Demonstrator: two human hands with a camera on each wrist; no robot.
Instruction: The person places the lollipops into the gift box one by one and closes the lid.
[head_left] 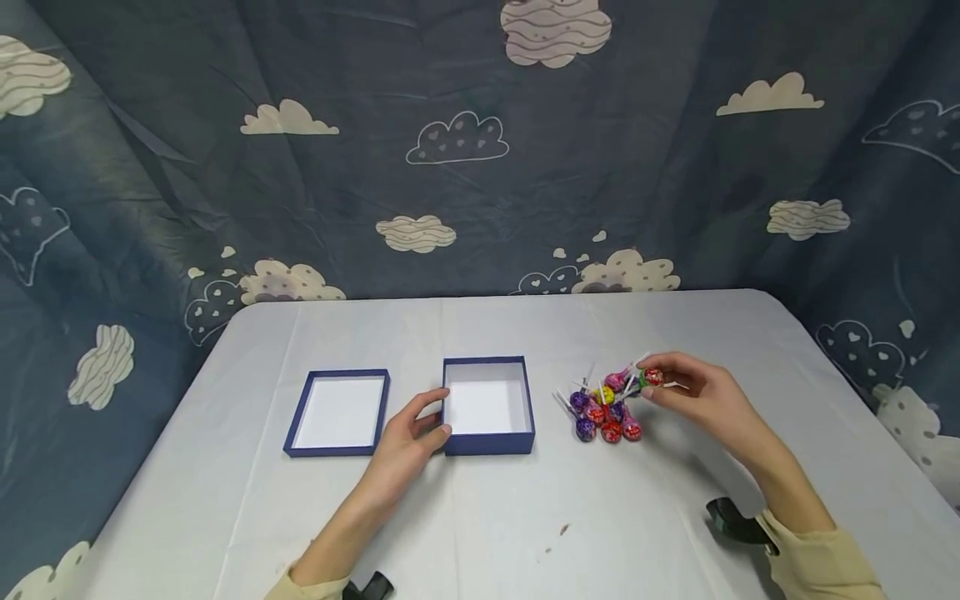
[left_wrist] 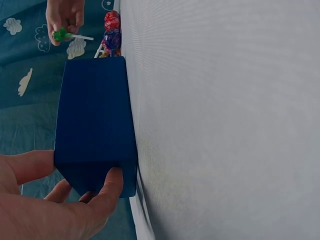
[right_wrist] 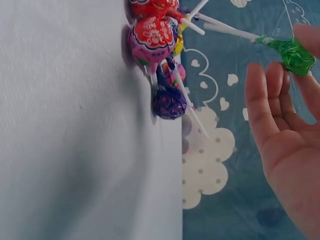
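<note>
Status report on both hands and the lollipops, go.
Left hand grips open blue box at its near-left corner. Right hand pinches green lollipop, lifted beside lollipop pile. Box lid lies left, nothing between pile and box.

I count two blue box halves on my table: one deep box (head_left: 487, 406) and one shallow lid (head_left: 339, 412). Beside them lies one heap of lollipops (head_left: 606, 408), roughly ten, too bunched to count exactly.

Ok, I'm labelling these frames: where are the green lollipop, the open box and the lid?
green lollipop (right_wrist: 294, 56), right wrist view, wrapped head
open box (head_left: 487, 442), head view, front wall
lid (head_left: 331, 450), head view, front rim
</note>
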